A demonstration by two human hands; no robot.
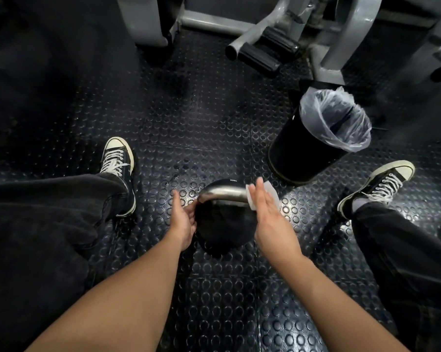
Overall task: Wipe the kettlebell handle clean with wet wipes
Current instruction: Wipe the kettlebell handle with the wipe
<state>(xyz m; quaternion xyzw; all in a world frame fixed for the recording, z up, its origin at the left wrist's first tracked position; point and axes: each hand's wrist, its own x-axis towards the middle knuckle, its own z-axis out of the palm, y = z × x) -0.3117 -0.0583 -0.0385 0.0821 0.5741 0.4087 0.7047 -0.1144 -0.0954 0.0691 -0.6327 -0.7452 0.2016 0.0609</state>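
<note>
While you sit with legs spread on the studded floor point(214, 288), your left hand point(182, 219) touches the left side of the kettlebell point(224, 227) with fingers loosely extended. Your right hand point(267, 212) presses a wipe point(270, 193) against the right end of the handle point(224, 193), fingers straight. The kettlebell stands on the floor between your shoes. Beyond it to the right stands a lined bin point(316, 138), then the machine frame point(277, 34) along the far edge.
</note>
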